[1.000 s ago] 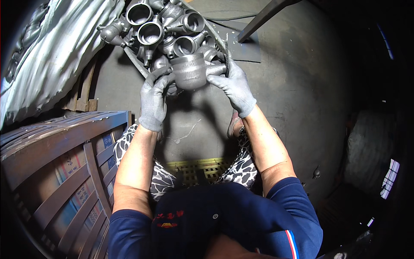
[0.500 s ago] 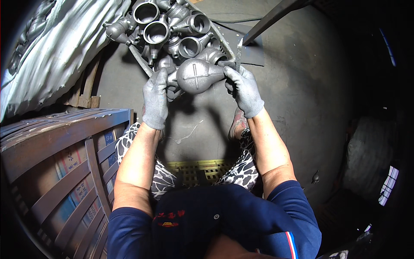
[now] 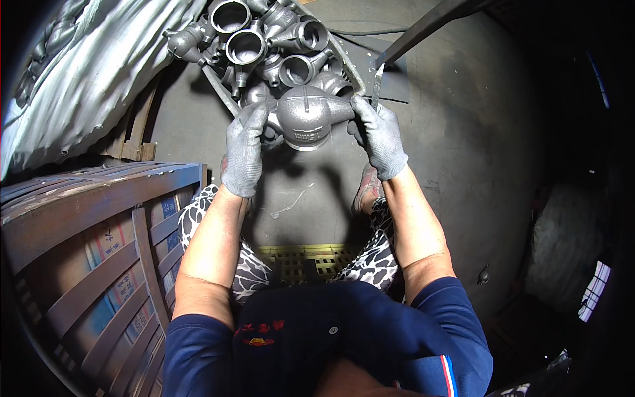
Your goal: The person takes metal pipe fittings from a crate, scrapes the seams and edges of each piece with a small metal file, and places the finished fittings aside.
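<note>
Between my two gloved hands hangs a grey metal casting (image 3: 305, 119), a rounded hollow body with a raised rib, a narrow end on each side and a round rim facing down toward me. My left hand (image 3: 246, 147) grips its left end, fingers curled behind it. Pinched round the tapered right end is my right hand (image 3: 379, 135), in the same grey knit glove. Just beyond the casting, a bin (image 3: 223, 91) holds several similar castings (image 3: 245, 47), many with round open mouths showing. The casting hides part of the bin's near end.
At the left stands a slatted crate (image 3: 99, 198) with printed cartons inside. Behind it lies a white woven sack (image 3: 106, 73) beside a wooden pallet (image 3: 135, 132). A dark metal bar (image 3: 430, 30) slants in at the upper right. A yellow plastic crate (image 3: 324, 255) sits below me.
The casting has been turned in my hands: its rib has rolled up and away, and raised marks and the lower rim now show. Both hands still hold its ends.
</note>
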Tool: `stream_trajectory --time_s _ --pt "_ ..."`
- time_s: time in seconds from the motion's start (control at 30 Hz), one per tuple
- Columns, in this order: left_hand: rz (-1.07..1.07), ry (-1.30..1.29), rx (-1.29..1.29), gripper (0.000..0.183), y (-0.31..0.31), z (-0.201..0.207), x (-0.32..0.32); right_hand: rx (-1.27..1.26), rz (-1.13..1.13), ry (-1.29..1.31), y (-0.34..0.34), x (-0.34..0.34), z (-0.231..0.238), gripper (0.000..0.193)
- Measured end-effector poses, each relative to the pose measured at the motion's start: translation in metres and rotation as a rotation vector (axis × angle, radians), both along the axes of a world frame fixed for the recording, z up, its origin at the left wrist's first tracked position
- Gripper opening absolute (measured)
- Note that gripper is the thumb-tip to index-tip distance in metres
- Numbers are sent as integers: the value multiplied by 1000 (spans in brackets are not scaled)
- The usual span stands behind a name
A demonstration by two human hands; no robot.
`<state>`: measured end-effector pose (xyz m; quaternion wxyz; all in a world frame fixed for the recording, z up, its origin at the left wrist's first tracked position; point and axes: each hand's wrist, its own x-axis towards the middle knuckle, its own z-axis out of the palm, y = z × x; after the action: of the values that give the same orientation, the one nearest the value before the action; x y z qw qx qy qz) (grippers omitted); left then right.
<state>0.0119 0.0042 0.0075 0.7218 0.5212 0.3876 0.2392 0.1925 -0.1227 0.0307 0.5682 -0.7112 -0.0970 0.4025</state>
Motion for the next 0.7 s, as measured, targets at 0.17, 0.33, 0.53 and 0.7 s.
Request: stream_trajectory --time_s 0.17,0.33,0.53,0.7 --pt "59 -85 -48 31 0 -8 7 -37 46 -145 -2 0 -4 37" --pt "75 -133 -124 32 1 -5 9 -87 43 -151 -4 9 -15 44" --pt "70 -155 18 30 -6 10 -12 11 104 -128 1 -3 -7 42" --pt "205 -222 93 18 -26 59 -43 88 219 96 -6 -23 1 40"
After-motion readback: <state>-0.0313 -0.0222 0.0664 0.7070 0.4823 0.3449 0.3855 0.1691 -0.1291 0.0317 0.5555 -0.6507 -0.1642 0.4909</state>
